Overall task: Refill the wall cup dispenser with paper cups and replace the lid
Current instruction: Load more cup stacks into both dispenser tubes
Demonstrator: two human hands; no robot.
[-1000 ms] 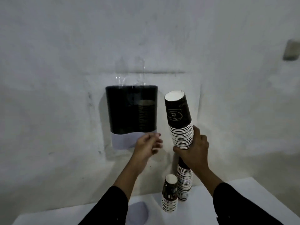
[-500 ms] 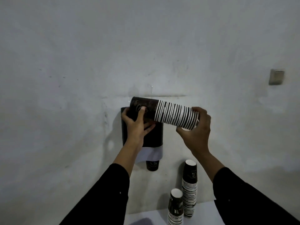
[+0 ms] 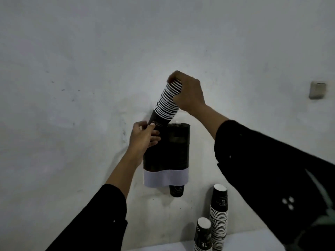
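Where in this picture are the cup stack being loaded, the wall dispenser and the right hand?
cup stack (image 3: 166, 104): head view, striped rims at its middle.
wall dispenser (image 3: 172, 151): head view, dark front panel.
right hand (image 3: 188, 95): head view, back of the hand.

The lower end of the cup stack (image 3: 165, 104) is hidden behind the left hand (image 3: 143, 137) at the dispenser (image 3: 174, 149) top, so whether it has entered cannot be told. The right hand (image 3: 188, 93) covers its upper rim. At lower right, two standing cup stacks (image 3: 218, 220) run off the bottom edge, and their print is too small to read
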